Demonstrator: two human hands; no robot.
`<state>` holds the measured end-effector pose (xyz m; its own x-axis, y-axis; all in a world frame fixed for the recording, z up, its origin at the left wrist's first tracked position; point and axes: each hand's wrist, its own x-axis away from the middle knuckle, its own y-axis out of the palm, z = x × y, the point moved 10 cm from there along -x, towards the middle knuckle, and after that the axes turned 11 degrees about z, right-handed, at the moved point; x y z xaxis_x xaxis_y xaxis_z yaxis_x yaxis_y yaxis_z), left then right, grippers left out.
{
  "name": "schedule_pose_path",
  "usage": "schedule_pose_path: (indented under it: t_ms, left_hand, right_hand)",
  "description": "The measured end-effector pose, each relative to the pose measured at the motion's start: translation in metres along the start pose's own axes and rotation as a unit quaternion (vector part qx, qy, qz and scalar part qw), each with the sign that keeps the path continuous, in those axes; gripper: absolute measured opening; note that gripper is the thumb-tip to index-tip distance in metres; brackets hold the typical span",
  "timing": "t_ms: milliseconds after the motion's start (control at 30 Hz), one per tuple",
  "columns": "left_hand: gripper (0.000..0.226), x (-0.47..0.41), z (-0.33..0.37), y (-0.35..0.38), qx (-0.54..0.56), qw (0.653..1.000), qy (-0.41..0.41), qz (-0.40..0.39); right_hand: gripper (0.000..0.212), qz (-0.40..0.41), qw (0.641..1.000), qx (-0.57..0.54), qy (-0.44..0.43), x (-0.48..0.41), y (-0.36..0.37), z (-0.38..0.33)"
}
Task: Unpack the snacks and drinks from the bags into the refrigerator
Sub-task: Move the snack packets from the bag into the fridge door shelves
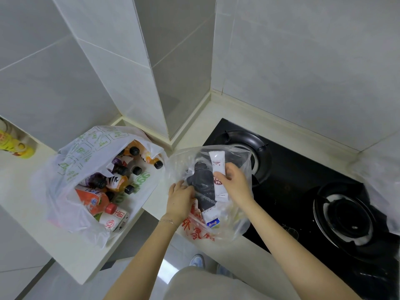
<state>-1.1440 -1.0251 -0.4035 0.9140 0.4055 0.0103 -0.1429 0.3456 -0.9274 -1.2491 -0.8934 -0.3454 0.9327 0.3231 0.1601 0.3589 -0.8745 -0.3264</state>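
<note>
White foil, light and crinkly: the snack packet [218, 174] is pinched mid-length by the right hand [234, 182], just above the clear bag [238, 215] — probably crushable, so a gentle hold suits. The left hand [180, 198] curls onto 1 dark packet [201, 182] inside.

Pale grey wall tiles [303, 61] with thin light joints fill the upper half of the frame, and a boxed, tiled column [138, 50] juts forward at upper centre, leaving a shadowed recess to its right. A cream countertop [26, 191] runs from the left edge across the middle with a low upstand [281, 128] along the wall. Set into it at right is a black glass hob [292, 191] with two round burners, above a glossy light floor [65, 284] at the bottom.
</note>
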Motion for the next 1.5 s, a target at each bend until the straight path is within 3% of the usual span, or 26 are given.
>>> schedule_pose_path:
  t_ms: [100, 233, 433, 533, 700, 833, 967, 1133, 1300, 1500]
  left_hand:
    - [0.021, -0.004, 0.01, -0.02, 0.06, 0.997, 0.018, 0.038]
    - [0.018, -0.008, 0.019, -0.048, 0.122, 0.989, 0.025, 0.083]
    - [0.019, -0.007, 0.027, -0.075, 0.278, 0.954, -0.039, 0.106]
    - [0.016, -0.006, 0.022, -0.078, 0.332, 0.931, -0.09, 0.121]
    - [0.018, -0.003, 0.012, -0.072, 0.445, 0.87, -0.175, 0.123]
    - [0.03, 0.004, 0.014, -0.067, 0.574, 0.778, -0.24, 0.089]
    - [0.02, 0.008, 0.033, -0.061, 0.625, 0.745, -0.232, 0.027]
    - [0.031, 0.01, 0.052, -0.056, 0.635, 0.743, -0.21, -0.003]
    - [0.027, 0.013, 0.043, -0.061, 0.62, 0.753, -0.221, 0.005]
    - [0.032, 0.026, 0.028, -0.071, 0.616, 0.753, -0.23, 0.016]
  right_hand:
    - [0.01, 0.009, 1.0, 0.005, 0.009, -0.003, -0.005, 0.001]
    - [0.019, -0.004, 1.0, 0.015, 0.019, -0.001, -0.004, 0.005]
    - [0.021, -0.025, 0.999, -0.003, 0.043, 0.013, 0.001, 0.011]
    - [0.009, -0.031, 0.997, -0.025, 0.067, 0.016, 0.002, 0.014]
    - [0.014, -0.028, 0.993, -0.057, 0.104, 0.019, 0.0, 0.014]
    - [0.017, 0.009, 0.981, -0.12, 0.151, 0.021, -0.004, 0.016]
    - [0.028, 0.032, 0.953, -0.217, 0.207, 0.025, 0.001, 0.015]
    - [0.026, 0.053, 0.944, -0.257, 0.201, 0.037, 0.002, 0.001]
    - [0.013, 0.087, 0.965, -0.191, 0.157, 0.048, -0.017, -0.002]
    - [0.018, 0.09, 0.963, -0.178, 0.182, 0.066, -0.035, 0.014]
